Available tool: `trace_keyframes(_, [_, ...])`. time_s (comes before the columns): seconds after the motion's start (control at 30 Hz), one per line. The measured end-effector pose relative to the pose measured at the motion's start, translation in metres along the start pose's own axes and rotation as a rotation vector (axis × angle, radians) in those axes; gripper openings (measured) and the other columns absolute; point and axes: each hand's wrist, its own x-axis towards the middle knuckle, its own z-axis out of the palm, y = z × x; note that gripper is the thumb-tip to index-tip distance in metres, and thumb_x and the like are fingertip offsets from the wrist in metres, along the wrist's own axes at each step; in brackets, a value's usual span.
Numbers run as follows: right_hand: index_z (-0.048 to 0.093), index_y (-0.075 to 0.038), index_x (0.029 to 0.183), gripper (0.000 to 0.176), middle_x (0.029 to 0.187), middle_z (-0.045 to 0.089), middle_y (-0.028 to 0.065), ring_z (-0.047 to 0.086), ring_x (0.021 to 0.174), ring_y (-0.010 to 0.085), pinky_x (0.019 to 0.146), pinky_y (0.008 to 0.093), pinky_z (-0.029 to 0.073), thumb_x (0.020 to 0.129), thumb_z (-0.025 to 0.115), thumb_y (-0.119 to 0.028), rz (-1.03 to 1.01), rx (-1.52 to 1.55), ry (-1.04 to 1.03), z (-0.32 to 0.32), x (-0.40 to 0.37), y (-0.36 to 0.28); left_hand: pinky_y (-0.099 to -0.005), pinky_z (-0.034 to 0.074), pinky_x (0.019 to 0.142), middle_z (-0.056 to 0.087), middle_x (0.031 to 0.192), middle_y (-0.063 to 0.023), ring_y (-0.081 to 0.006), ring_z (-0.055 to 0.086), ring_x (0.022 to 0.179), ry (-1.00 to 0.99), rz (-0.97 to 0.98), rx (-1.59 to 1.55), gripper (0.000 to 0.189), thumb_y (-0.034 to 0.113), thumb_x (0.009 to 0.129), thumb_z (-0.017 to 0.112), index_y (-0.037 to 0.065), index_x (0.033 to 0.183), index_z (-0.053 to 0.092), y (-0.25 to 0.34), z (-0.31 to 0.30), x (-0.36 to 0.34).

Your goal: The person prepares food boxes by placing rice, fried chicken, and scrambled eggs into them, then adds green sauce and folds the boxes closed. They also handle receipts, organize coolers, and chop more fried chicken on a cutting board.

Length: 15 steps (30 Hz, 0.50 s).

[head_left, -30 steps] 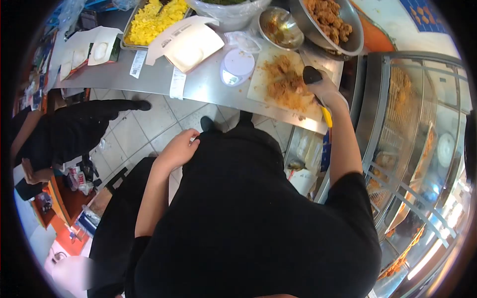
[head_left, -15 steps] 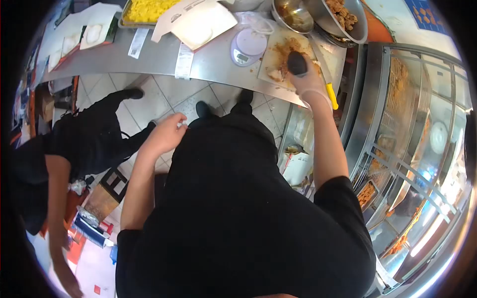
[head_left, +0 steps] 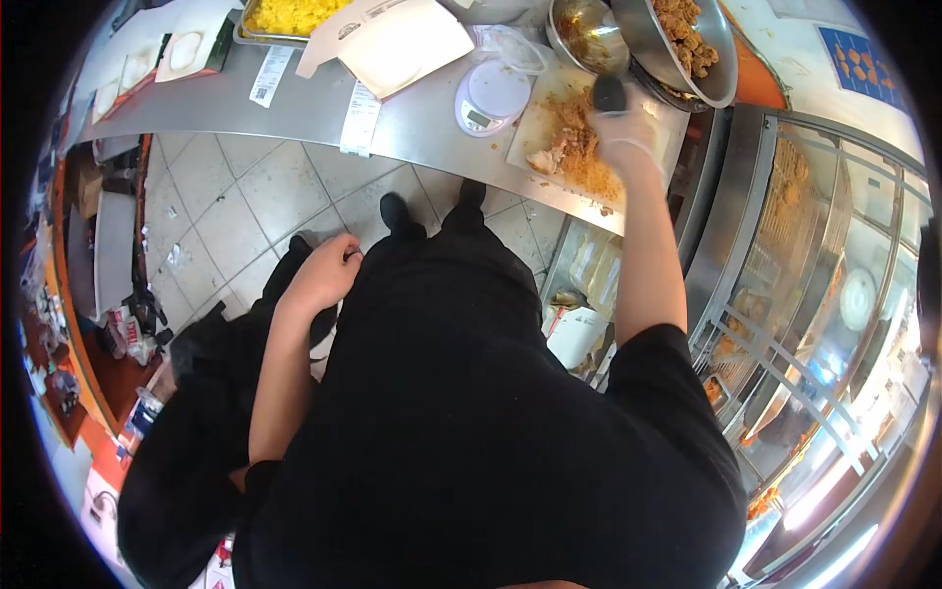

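My right hand (head_left: 625,133), in a clear glove, is closed around an object with a rounded black top (head_left: 609,94); its kind I cannot make out. It is over the right part of a pale cutting board (head_left: 530,128). Orange-brown crumbs (head_left: 579,123) cover much of the board, and a piece of what looks like breaded chicken (head_left: 545,160) lies near its front edge. My bare left hand (head_left: 329,270) hangs beside my hip with its fingers curled, and nothing shows in them.
Left of the board are a digital scale (head_left: 491,98), an open carton (head_left: 412,49), paper slips and a tray of yellow food (head_left: 289,18). Metal bowls (head_left: 721,54) stand behind it, one holding fried pieces. A glass display cabinet (head_left: 785,245) is right; a person in black (head_left: 186,442) is close on my left.
My right hand has moved up and back with the black-topped object, uncovering more crumbs. The yellow handle beside the board no longer shows. The person on my left has come nearer, behind my left arm.
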Motion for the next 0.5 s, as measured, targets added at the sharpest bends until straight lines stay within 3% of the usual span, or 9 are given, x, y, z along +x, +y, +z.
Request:
trace_keyframes(0.03, [0.039,-0.016,0.146,0.078,0.086,0.067,0.0104,0.059,0.052,0.0167,0.043,0.0315,0.048,0.077,0.075,-0.021,-0.199,-0.292,0.077,0.010,0.001,-0.002,-0.0400,0.049,0.088,0.064,0.114,-0.0217,-0.0350,0.063,0.104,0.026,-0.004,-0.007,0.030,0.016,0.093,0.056,-0.002,0.117,0.057,0.006,0.002,0.001])
trace_keyframes(0.07, [0.039,-0.016,0.146,0.078,0.086,0.067,0.0104,0.059,0.052,0.0167,0.043,0.0315,0.048,0.077,0.075,-0.021,-0.203,-0.287,0.073,0.006,0.009,-0.003,-0.0397,0.049,0.089,0.064,0.115,-0.0216,-0.0351,0.063,0.105,0.051,-0.010,-0.013,0.030,0.016,0.093,0.055,-0.002,0.117,0.057,0.011,0.004,0.000])
trace_keyframes(0.13, [0.040,-0.012,0.144,0.075,0.089,0.067,0.0110,0.063,0.057,0.0179,0.047,0.0314,0.050,0.076,0.071,-0.018,0.162,-0.148,-0.413,-0.031,0.006,-0.049,-0.0429,0.047,0.093,0.062,0.114,-0.0242,-0.0390,0.060,0.109,0.068,0.036,0.011,0.028,0.017,0.092,0.052,-0.001,0.114,0.057,0.023,0.007,-0.001])
trace_keyframes(0.17, [0.039,-0.012,0.144,0.076,0.098,0.068,0.0127,0.067,0.067,0.0224,0.055,0.0323,0.053,0.076,0.071,-0.018,0.199,-0.110,-0.429,-0.033,0.017,-0.037,-0.0428,0.047,0.093,0.062,0.113,-0.0243,-0.0391,0.060,0.108,0.072,0.038,-0.005,0.028,0.016,0.092,0.052,-0.001,0.114,0.057,0.028,0.009,0.000])
trace_keyframes(0.3, [0.041,-0.010,0.144,0.076,0.102,0.068,0.0158,0.068,0.078,0.0267,0.070,0.0355,0.054,0.075,0.071,-0.015,-0.243,-0.086,-0.059,-0.023,0.000,-0.004,-0.0427,0.046,0.094,0.062,0.113,-0.0250,-0.0395,0.059,0.108,0.144,-0.070,-0.098,0.030,0.013,0.091,0.050,-0.002,0.116,0.057,0.062,0.010,0.010])
trace_keyframes(0.33, [0.041,-0.010,0.144,0.076,0.102,0.068,0.0158,0.068,0.078,0.0267,0.070,0.0355,0.054,0.075,0.071,-0.015,-0.241,-0.073,-0.069,-0.014,0.003,-0.006,-0.0427,0.046,0.094,0.062,0.113,-0.0250,-0.0395,0.059,0.108,0.144,-0.083,-0.089,0.030,0.013,0.091,0.050,-0.002,0.116,0.057,0.063,0.016,0.015])
trace_keyframes(0.4, [0.042,-0.009,0.142,0.074,0.108,0.068,0.0190,0.068,0.093,0.0315,0.082,0.0373,0.053,0.075,0.071,-0.018,-0.065,-0.311,-0.361,-0.005,0.007,-0.009,-0.0410,0.047,0.093,0.063,0.114,-0.0228,-0.0367,0.061,0.108,0.135,0.021,-0.032,0.032,0.014,0.090,0.051,-0.002,0.117,0.057,0.062,0.031,0.026])
trace_keyframes(0.43, [0.041,-0.010,0.143,0.074,0.115,0.066,0.0230,0.064,0.106,0.0363,0.092,0.0395,0.049,0.076,0.071,-0.022,0.188,-0.134,-0.686,-0.035,0.019,-0.035,-0.0419,0.047,0.093,0.063,0.115,-0.0227,-0.0360,0.061,0.107,0.078,-0.004,-0.003,0.033,0.013,0.089,0.051,-0.002,0.117,0.057,0.076,0.031,0.028])
trace_keyframes(0.5, [0.040,-0.011,0.144,0.075,0.116,0.065,0.0244,0.064,0.106,0.0378,0.091,0.0409,0.050,0.076,0.071,-0.022,0.048,-0.144,-0.585,-0.050,0.016,-0.025,-0.0420,0.047,0.093,0.062,0.116,-0.0227,-0.0359,0.061,0.107,0.056,-0.007,0.043,0.033,0.013,0.089,0.051,-0.001,0.117,0.057,0.103,0.034,0.029])
